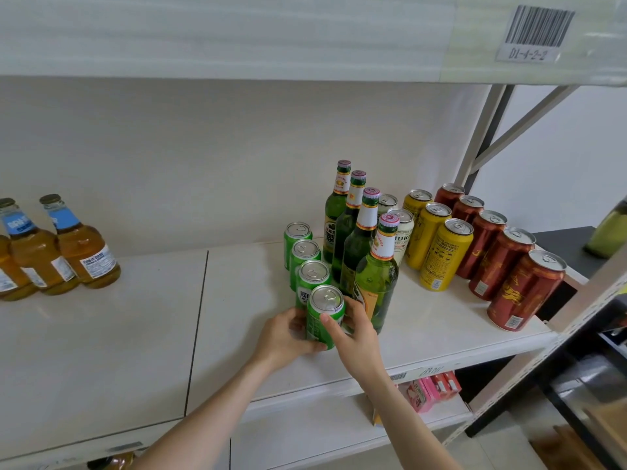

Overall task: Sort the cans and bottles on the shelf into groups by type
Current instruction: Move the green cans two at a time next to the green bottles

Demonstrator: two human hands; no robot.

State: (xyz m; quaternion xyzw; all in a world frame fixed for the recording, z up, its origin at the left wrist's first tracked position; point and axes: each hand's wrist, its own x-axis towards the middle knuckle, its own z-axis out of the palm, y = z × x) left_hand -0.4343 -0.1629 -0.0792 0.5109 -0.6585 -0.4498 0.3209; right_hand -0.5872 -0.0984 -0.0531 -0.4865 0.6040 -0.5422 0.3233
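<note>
Left hand [283,339] and right hand [358,339] around front green can [326,300] on white shelf [237,300].

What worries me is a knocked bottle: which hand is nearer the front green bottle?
Right. The right hand grips the green can on the side next to the front green bottle; the left hand holds the can's far side.

We see a cream wall [203,147] behind the white shelf [101,351], a barcode label [539,27] on the board above [237,35], and a grey diagonal brace [522,128] at the right, evenly lit.
</note>
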